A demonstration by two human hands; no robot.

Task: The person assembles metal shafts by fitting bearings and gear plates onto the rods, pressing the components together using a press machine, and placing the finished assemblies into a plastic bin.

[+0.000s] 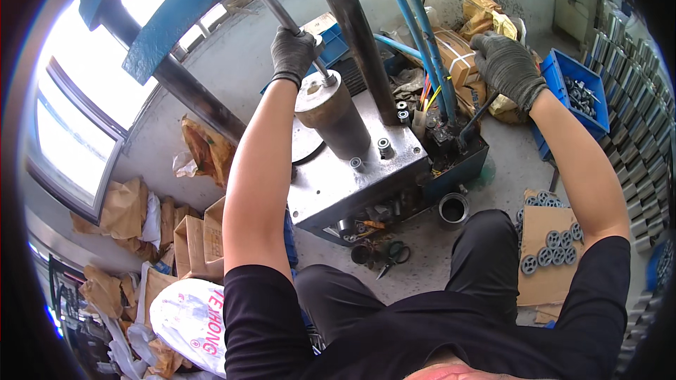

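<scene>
left hand (292, 53): gloved, up at the top of the press, fingers curled tight around the shiny steel rod (282, 17) right where it meets the top of the cylinder (331, 109). Rod runs through the fist, sticks out above and below it.
steel rod: slants up and left from the cylinder cap toward the blue beam (186, 7), so most of it sits above the fingers.
cylinder: fat, brownish-grey, stands tilted on the metal plate (338, 183) just under the left fist.
right hand (508, 67): also gloved, fingers folded down over the top end of a dark lever (475, 118). The knob itself is hidden under the palm, can't tell its shape.
lever: drops down-left from the fingers into the blue box (458, 162) at the plate's right edge.
plate stuff: a few small round bearings (384, 146) sit on it near the black column (355, 35).
floor: cardboard sheet (542, 236) with little grey wheels by the right knee, blue bin (577, 95) of parts beyond the right wrist, a metal ring (453, 207) near the box.
</scene>
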